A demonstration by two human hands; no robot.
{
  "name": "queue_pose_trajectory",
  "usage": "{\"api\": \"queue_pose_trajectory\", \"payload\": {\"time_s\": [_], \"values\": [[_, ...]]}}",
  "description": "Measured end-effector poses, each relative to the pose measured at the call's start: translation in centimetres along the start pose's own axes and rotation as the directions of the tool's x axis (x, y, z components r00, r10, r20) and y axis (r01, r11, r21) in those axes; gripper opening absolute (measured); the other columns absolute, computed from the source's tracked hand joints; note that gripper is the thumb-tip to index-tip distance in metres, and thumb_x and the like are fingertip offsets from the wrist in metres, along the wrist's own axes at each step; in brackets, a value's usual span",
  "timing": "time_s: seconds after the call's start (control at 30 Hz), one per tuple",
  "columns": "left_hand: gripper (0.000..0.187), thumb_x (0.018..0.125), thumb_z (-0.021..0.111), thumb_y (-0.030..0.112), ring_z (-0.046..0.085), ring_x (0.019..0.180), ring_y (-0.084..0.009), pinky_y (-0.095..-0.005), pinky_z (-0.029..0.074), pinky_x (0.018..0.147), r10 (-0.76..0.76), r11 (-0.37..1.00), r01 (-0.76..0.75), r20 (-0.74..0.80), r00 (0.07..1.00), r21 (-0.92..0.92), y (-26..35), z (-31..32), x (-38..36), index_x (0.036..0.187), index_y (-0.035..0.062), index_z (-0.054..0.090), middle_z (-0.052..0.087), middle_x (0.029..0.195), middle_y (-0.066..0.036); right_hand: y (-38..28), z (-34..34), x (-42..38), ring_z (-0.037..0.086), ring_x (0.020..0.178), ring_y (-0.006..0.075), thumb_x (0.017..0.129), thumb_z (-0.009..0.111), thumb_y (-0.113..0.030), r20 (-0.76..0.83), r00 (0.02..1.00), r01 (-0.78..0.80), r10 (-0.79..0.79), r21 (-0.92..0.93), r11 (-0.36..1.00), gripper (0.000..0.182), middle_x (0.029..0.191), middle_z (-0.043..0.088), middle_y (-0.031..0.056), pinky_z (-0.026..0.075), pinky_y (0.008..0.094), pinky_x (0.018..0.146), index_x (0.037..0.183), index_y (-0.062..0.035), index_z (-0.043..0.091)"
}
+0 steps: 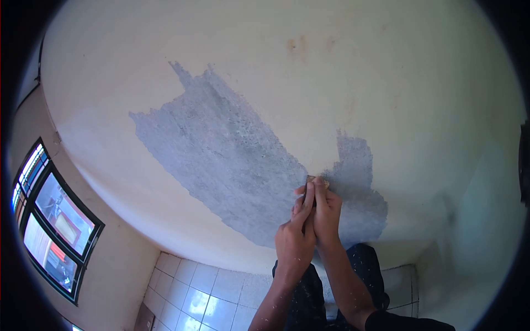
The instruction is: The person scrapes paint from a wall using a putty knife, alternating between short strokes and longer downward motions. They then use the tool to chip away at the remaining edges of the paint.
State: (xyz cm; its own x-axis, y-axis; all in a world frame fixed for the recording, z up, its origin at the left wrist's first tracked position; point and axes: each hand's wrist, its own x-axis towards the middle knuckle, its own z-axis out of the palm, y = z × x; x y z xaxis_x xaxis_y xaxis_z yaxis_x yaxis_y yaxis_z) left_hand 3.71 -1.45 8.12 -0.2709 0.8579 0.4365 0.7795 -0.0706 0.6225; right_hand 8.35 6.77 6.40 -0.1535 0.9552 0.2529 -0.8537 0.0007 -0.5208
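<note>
Both my hands are closed together around a scraper (311, 179), its small brownish blade end showing above my fingers against the wall. My left hand (293, 236) wraps the lower part, with a finger stretched up along the tool. Pressed in from the right, my right hand (328, 212) grips close to the blade. Most of the handle is hidden by the fingers. Around the blade the cream wall paint (265, 55) borders a large bare grey patch (221, 149) on the left and a smaller grey patch (356, 165) on the right.
Below is a floor of pale glossy tiles (221, 300), meeting the wall near my legs in dark, speckled trousers (367, 265). A dark-framed window (61, 220) is in the side wall at left. Brownish stains (292, 47) mark the upper wall.
</note>
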Motion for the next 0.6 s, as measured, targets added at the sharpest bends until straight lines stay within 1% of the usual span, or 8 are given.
{"api": "queue_pose_trajectory", "payload": {"time_s": [0.03,0.13,0.23,0.33,0.37,0.47,0.5,0.6], "values": [[0.053,0.102,0.055,0.003,0.075,0.097,-0.0426,-0.0419,0.058,0.081,-0.026,0.999,0.025,0.017,1.000,0.021,1.0,-0.5,-0.2,0.154,0.0160,0.056,0.071,0.109,-0.033,0.1,-0.1,-0.5,0.063,0.054,0.0143,0.114,0.049,-0.032,-0.017,1.000,-0.017,0.017,0.005,1.000,0.049,0.065,0.067,0.0098,0.052,0.0276,0.050,0.090,0.0054,0.071],[0.054,0.102,0.054,0.003,0.075,0.099,-0.0424,-0.0415,0.058,0.083,0.031,0.997,-0.030,-0.001,1.000,0.066,0.1,0.3,-1.1,0.155,0.0169,0.054,0.071,0.115,-0.032,0.6,-1.5,-1.2,0.063,0.054,0.0142,0.114,0.049,-0.032,0.019,0.999,-0.039,0.040,-0.031,0.999,0.049,0.067,0.067,0.0101,0.051,0.0275,0.051,0.091,0.0048,0.071],[0.053,0.103,0.054,0.003,0.074,0.103,-0.0431,-0.0409,0.058,0.085,-0.047,0.999,0.046,0.048,0.998,0.026,1.2,-0.7,0.1,0.154,0.0142,0.054,0.070,0.123,-0.031,0.9,0.0,0.3,0.063,0.054,0.0142,0.115,0.049,-0.033,-0.083,0.993,0.071,-0.079,-0.096,0.993,0.049,0.068,0.068,0.0106,0.051,0.0276,0.050,0.092,0.0044,0.072],[0.052,0.103,0.053,0.003,0.075,0.100,-0.0423,-0.0414,0.058,0.085,0.030,0.999,-0.033,-0.073,0.997,-0.037,2.4,-2.0,1.6,0.154,0.0149,0.055,0.069,0.123,-0.032,-2.0,3.5,0.8,0.063,0.055,0.0143,0.114,0.050,-0.034,0.045,0.999,0.021,-0.021,-0.009,1.000,0.049,0.069,0.067,0.0105,0.051,0.0274,0.051,0.093,0.0044,0.072],[0.051,0.103,0.054,0.005,0.075,0.094,-0.0435,-0.0435,0.058,0.081,0.040,0.999,-0.041,-0.090,0.995,-0.010,2.3,-2.2,1.6,0.153,0.0169,0.057,0.071,0.110,-0.033,-2.0,3.5,0.9,0.063,0.056,0.0148,0.114,0.050,-0.034,0.087,0.996,0.008,-0.010,0.028,1.000,0.049,0.069,0.067,0.0101,0.051,0.0276,0.052,0.093,0.0047,0.071],[0.050,0.104,0.054,0.007,0.074,0.090,-0.0458,-0.0458,0.057,0.078,-0.017,0.998,0.017,-0.009,1.000,0.062,1.0,-1.3,0.1,0.153,0.0177,0.057,0.071,0.100,-0.032,-0.4,1.3,-0.7,0.063,0.057,0.0150,0.114,0.050,-0.034,-0.036,0.999,-0.039,0.038,-0.025,0.999,0.048,0.069,0.066,0.0103,0.052,0.0279,0.053,0.093,0.0043,0.071],[0.050,0.104,0.055,0.008,0.073,0.090,-0.0464,-0.0461,0.057,0.078,-0.020,0.999,0.020,0.004,1.000,0.051,0.4,-0.7,-0.5,0.152,0.0172,0.057,0.071,0.099,-0.031,0.0,0.4,-1.4,0.064,0.057,0.0152,0.114,0.050,-0.033,-0.077,0.995,-0.065,0.063,-0.027,0.998,0.047,0.069,0.066,0.0107,0.052,0.0280,0.053,0.094,0.0041,0.071],[0.049,0.104,0.056,0.009,0.072,0.090,-0.0475,-0.0465,0.057,0.076,-0.037,0.999,0.037,0.045,0.998,0.015,-0.7,0.5,-1.9,0.152,0.0166,0.057,0.071,0.097,-0.031,1.2,-1.7,-2.6,0.064,0.058,0.0154,0.115,0.048,-0.034,-0.058,0.996,-0.069,0.067,-0.020,0.997,0.048,0.070,0.067,0.0108,0.052,0.0281,0.054,0.097,0.0042,0.071]]}}
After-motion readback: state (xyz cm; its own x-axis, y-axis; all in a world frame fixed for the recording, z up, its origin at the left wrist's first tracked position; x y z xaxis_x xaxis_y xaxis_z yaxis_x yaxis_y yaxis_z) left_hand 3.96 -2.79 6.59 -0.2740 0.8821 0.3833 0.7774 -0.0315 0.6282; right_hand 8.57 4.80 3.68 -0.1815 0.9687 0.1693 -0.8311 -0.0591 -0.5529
